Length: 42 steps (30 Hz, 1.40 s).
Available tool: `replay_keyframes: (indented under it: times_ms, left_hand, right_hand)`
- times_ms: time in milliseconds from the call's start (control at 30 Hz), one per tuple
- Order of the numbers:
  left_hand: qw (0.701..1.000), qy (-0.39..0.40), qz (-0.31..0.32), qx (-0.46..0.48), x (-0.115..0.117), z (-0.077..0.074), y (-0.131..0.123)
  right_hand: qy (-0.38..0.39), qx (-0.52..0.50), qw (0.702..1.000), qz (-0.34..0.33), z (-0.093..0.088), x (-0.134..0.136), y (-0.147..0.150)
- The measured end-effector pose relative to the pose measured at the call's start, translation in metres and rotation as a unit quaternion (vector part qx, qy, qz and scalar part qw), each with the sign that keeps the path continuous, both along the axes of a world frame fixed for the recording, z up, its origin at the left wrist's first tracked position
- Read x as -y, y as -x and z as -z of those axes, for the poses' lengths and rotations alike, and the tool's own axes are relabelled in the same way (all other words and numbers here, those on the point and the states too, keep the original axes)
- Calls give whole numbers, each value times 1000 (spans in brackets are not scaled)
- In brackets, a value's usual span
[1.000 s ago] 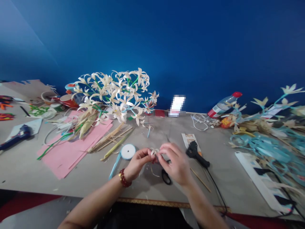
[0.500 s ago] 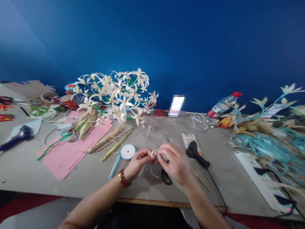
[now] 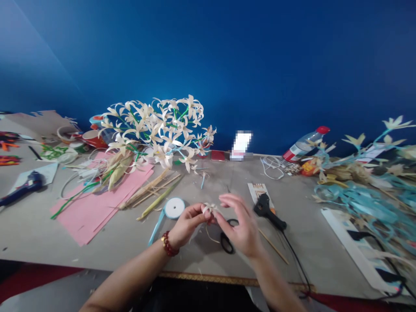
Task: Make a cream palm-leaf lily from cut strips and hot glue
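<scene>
A small cream-white artificial flower (image 3: 209,208) with curled petals is pinched in my left hand (image 3: 191,220), above the middle of the table. My right hand (image 3: 239,223) is just right of it, fingers spread, its thumb tip close to the petals; whether it touches them I cannot tell. A thin pale strand (image 3: 212,235) hangs below the flower. Under my right hand lie black-handled scissors (image 3: 226,243), their blades partly hidden. Left of my left hand sits a roll of light blue tape (image 3: 175,208) with its loose end trailing forward.
A bunch of white artificial flowers (image 3: 156,125) stands at the back. Pink paper (image 3: 81,216) and dried husk strips (image 3: 156,190) lie left. On the right are a black glue gun (image 3: 268,210), a stick (image 3: 274,247), a power strip (image 3: 351,251), a bottle (image 3: 305,143) and blue ribbon (image 3: 351,199).
My right hand's fingers have opened and lifted off the flower, showing more of its petals and of the scissors. My left hand stays in place, still pinching the flower.
</scene>
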State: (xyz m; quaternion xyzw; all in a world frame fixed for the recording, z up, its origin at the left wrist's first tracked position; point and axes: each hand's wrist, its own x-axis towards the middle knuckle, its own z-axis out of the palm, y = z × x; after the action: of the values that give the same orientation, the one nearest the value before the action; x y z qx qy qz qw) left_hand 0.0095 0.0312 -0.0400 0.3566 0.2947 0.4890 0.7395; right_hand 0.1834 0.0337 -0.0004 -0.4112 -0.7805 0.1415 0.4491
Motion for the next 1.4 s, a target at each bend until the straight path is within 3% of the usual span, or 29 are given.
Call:
replay_keyframes:
  times_ms: [167,333,967,1200,1400]
  left_hand:
    - [999,-31,-16,-26,2,6,2]
    - [994,-85,-26,-67,4,7,5]
    - [942,-280,-28,-180,5,-9,8]
    - [919,-322,-58,-222,6,-8,7]
    - [901,-361,-74,-228,3,-5,7]
  right_hand:
    - [92,-146,984,45,20,12,9]
    - [154,-219,964,-9,27,18,14]
    - [78,-156,983,-65,12,16,6]
    - [71,-140,985,-77,2,14,4]
    - [92,-142,983,-76,7,13,1]
